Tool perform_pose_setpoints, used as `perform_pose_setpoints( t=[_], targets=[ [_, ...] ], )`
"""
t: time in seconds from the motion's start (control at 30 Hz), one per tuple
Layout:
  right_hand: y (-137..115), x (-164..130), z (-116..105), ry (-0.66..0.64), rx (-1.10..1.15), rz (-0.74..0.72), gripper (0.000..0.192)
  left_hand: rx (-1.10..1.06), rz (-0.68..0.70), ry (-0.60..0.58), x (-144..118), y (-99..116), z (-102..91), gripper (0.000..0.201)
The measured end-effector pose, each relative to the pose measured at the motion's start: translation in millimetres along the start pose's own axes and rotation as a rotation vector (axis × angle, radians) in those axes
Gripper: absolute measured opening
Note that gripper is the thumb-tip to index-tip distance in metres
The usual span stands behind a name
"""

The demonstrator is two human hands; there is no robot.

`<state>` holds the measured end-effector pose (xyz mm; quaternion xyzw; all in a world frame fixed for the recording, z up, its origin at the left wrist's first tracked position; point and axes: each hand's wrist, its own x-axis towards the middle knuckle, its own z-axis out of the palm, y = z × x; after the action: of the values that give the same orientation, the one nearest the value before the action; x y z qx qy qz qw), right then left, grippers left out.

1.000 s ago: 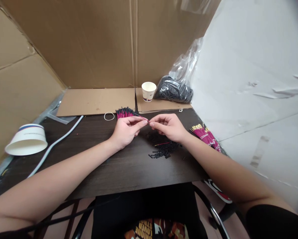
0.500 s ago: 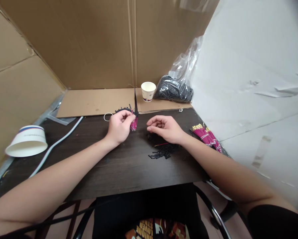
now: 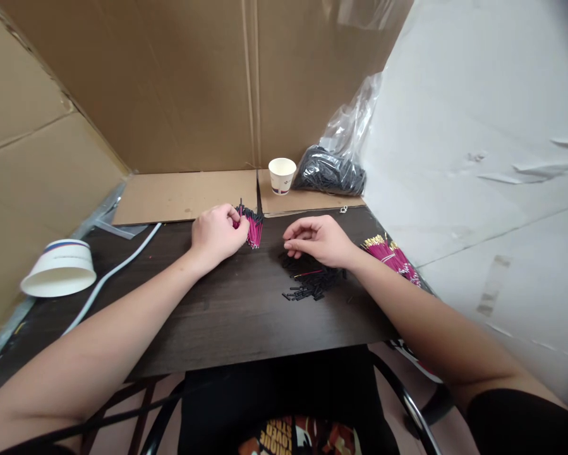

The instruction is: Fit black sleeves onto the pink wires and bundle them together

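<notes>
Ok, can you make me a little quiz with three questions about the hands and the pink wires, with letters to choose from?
1. Where does the small paper cup stand?
A. at the back, on the cardboard, beside the plastic bag
B. under the left hand
C. on the chair

2. What colour are the little tube pieces lying loose by the right hand?
A. white
B. black
C. yellow

3. What is the left hand doing?
A. lying flat and open
B. holding the cup
C. fingers on the pink wire bundle

Answers: 1 A, the cup sits on the cardboard flap next to the bag of black stuff. 2 B, the pile on the dark table is black. 3 C, its curled fingers touch the bundle's near end.
</notes>
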<state>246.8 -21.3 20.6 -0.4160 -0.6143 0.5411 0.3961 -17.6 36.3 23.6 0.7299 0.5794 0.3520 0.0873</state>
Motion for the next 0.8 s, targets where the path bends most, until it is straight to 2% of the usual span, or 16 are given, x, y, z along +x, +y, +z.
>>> perform_pose_setpoints(
  t=[0.23, 0.37, 0.57, 0.8],
  targets=[
    [-2, -3, -1, -0.022, -0.06, -0.035, 0.028, 0.154, -0.05, -0.097, 0, 10, -7.4, 0.019],
    [-4, -4, 0, -0.034, -0.074, -0.041, 0.022, 0.129, -0.045, -0.067, -3, 12, -6.7, 0.022],
    [-4, -4, 0, -0.02, -0.128, -0.055, 0.021, 0.103, 0.045, -0.011, -6, 9, -3.7, 0.011],
    [-5, -4, 0, -0.009, -0.156, -0.08, 0.019, 0.263, 0.019, -0.074, -1, -3, -1.7, 0.009]
  ],
)
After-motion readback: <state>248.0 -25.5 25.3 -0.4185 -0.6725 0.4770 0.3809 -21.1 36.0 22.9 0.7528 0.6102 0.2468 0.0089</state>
